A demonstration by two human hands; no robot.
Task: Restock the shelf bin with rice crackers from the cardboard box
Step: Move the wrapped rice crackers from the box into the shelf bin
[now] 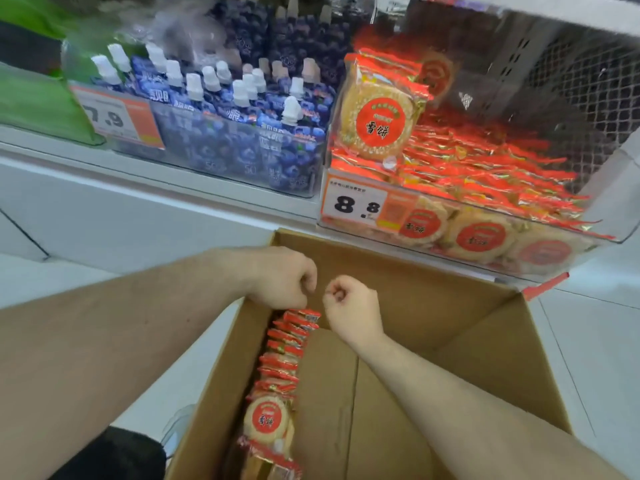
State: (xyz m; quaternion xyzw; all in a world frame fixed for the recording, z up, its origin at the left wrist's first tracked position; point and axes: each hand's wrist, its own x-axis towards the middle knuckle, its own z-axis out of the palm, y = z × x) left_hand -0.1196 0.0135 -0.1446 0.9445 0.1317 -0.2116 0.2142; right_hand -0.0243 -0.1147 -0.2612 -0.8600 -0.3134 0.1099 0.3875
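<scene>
A row of red-wrapped round rice crackers [282, 368] is stood along the left wall of the open brown cardboard box [433, 306]. Its far end is pinched by the left hand [280, 275]. The right hand [349, 303] is curled, holding nothing. More crackers are seen in the clear plastic shelf bin [616, 233].

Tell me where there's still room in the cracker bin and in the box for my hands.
Shelf bin: free at the back right, near the mesh wall; the front and left are packed with rice crackers. Cardboard box: bare right of the cracker row along its left wall, where both hands crowd.
</scene>
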